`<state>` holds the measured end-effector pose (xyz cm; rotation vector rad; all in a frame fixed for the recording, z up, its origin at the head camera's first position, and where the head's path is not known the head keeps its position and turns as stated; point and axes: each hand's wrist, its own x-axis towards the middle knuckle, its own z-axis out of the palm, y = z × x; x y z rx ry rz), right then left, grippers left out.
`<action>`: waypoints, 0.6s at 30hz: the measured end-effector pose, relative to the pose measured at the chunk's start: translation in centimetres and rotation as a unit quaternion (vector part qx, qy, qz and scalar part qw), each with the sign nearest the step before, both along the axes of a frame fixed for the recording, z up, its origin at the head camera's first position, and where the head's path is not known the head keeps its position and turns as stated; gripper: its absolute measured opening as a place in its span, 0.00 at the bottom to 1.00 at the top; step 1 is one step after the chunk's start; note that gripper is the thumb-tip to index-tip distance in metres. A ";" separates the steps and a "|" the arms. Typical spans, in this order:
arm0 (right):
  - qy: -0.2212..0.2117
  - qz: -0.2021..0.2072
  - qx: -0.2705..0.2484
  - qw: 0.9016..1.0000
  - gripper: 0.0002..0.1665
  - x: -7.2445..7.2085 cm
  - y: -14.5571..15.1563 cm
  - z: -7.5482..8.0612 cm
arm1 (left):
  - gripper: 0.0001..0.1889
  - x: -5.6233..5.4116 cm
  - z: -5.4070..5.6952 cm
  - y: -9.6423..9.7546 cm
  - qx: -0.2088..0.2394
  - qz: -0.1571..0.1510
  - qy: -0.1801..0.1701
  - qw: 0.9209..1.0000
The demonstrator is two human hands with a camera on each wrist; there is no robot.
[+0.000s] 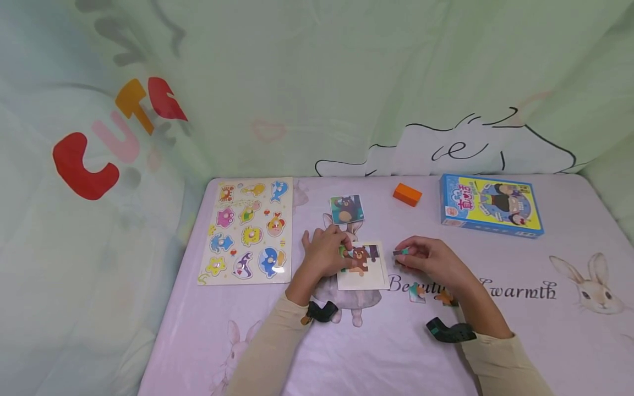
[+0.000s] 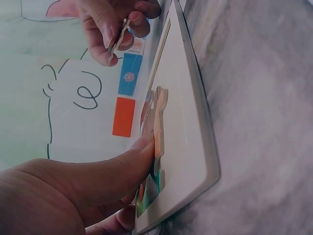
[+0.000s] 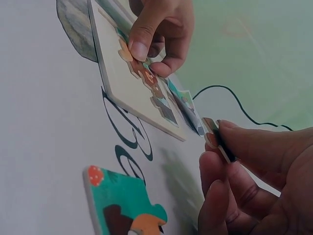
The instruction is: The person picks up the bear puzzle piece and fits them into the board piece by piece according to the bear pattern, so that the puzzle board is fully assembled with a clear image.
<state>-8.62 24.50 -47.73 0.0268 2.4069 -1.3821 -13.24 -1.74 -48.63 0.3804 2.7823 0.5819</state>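
Observation:
A cream puzzle board [image 1: 364, 280] lies on the table, with several bear jigsaw pieces [image 1: 360, 259] fitted in its upper part. My left hand [image 1: 324, 252] holds the board at its upper left; the thumb rests on the pieces and the other fingers curl by the edge, partly hidden in the left wrist view. To the right of the board, my right hand [image 1: 436, 261] pinches a jigsaw piece [image 3: 219, 139] between thumb and fingers, raised off the table. Two loose pieces, one green and orange [image 1: 417, 292] and one brown and orange [image 1: 447, 297], lie below the right hand.
A bear picture card [image 1: 346, 210] lies behind the board. At left is a sea-animal peg puzzle [image 1: 255, 250]. An orange block [image 1: 408, 194] and a blue and yellow box [image 1: 491, 206] sit toward the back right. Curtains hang behind the table.

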 end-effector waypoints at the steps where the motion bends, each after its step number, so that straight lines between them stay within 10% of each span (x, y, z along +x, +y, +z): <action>1: -0.001 0.000 0.000 1.000 0.21 0.0 0.0 0.0 | 0.16 0.0 -0.1 0.0 0.000 0.000 0.000 1.000; 18: 0.007 0.039 0.006 0.999 0.19 -0.2 -1.5 0.4 | 0.15 -0.1 -0.2 0.0 0.001 0.001 -0.004 1.000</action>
